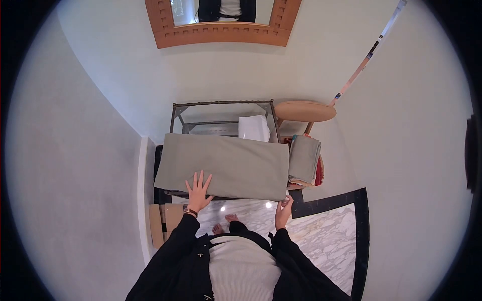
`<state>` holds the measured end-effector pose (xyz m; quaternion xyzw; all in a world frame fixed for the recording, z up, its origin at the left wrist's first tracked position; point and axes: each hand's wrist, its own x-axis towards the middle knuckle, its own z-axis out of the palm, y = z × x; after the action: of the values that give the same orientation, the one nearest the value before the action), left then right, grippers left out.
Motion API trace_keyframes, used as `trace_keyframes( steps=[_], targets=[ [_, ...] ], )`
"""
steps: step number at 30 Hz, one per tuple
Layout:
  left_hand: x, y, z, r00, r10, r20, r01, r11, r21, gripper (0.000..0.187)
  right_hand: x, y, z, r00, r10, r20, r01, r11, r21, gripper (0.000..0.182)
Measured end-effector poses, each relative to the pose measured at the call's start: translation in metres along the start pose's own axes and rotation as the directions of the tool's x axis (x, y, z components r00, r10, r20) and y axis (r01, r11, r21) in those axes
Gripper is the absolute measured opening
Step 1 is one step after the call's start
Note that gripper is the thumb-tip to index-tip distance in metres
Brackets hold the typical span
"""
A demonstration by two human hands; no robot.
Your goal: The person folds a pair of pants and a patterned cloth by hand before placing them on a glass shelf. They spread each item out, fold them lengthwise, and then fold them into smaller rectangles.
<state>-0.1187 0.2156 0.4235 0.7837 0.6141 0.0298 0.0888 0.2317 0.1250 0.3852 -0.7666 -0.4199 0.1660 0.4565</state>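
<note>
A folded grey-green cloth [228, 163] lies over the front of a metal-framed glass table [221, 103]. My left hand [199, 193] rests flat on the cloth near its front edge, fingers spread. At the cloth's front right corner, my right hand [284, 208] pinches the edge between thumb and fingers. Behind the cloth, on the table, sits a white tissue-box-like object [253, 128], partly covered by the cloth.
To the right, a stack of folded cloths [304, 158] lies beside a round wooden stool [306, 111]. Cardboard boxes [165, 220] stand at the lower left. A wood-framed mirror [223, 34] hangs on the wall ahead. Marble floor [326, 241] with a dark border lies below.
</note>
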Motion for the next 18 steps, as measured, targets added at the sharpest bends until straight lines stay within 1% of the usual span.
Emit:
trace_keyframes(
  steps=[2,5,6,7,8,10,11,13,14,15,17,18],
  targets=[
    [0.000,0.000,0.001,1.000,-0.003,0.004,0.003,1.000,0.003,0.102,0.004,0.009,-0.007,0.992,0.076,0.099,-0.072,0.997,-0.038,0.032],
    [0.000,0.000,0.001,1.000,-0.001,0.013,0.001,1.000,0.001,0.102,0.003,0.025,-0.004,0.996,-0.009,0.091,-0.004,0.991,0.135,0.034],
    [0.000,0.000,0.002,1.000,0.001,0.011,-0.001,1.000,0.004,0.102,0.003,0.035,0.000,0.986,0.138,0.090,-0.161,0.918,0.362,0.035],
    [0.000,0.000,0.002,1.000,0.002,0.006,-0.003,1.000,0.008,0.103,0.004,0.045,0.005,0.953,0.276,0.123,-0.296,0.769,0.567,0.035],
    [-0.001,0.000,0.003,1.000,0.003,0.003,-0.003,1.000,0.012,0.103,0.004,0.054,0.008,0.899,0.395,0.189,-0.398,0.557,0.729,0.036],
    [-0.001,-0.001,0.006,1.000,0.016,-0.006,-0.016,1.000,0.017,0.102,0.014,0.037,-0.001,0.803,0.444,0.397,-0.557,0.321,0.766,0.038],
    [0.000,-0.003,0.008,1.000,0.022,-0.011,-0.022,1.000,0.021,0.102,0.021,0.025,-0.003,0.743,0.445,0.500,-0.625,0.193,0.757,0.040],
    [0.000,-0.005,0.012,0.999,0.029,-0.021,-0.029,0.999,0.015,0.103,0.033,0.019,0.002,0.750,0.462,0.473,-0.659,0.461,0.594,0.040],
    [0.000,-0.005,0.014,0.999,0.033,-0.027,-0.033,0.999,0.011,0.103,0.037,0.017,0.003,0.756,0.467,0.458,-0.653,0.579,0.488,0.040],
    [0.000,-0.005,0.013,1.000,0.023,-0.012,-0.023,0.999,0.031,0.104,0.042,0.013,0.005,0.805,0.427,0.411,-0.584,0.690,0.428,0.037],
    [0.001,0.000,0.011,1.000,0.000,0.015,-0.001,0.998,0.070,0.105,0.052,0.007,0.001,0.823,0.377,0.425,-0.556,0.685,0.470,0.033],
    [0.004,0.007,0.008,0.998,-0.046,0.040,0.045,0.998,0.039,0.106,0.059,-0.005,-0.002,0.832,0.349,0.432,-0.541,0.682,0.491,0.031]
  ],
)
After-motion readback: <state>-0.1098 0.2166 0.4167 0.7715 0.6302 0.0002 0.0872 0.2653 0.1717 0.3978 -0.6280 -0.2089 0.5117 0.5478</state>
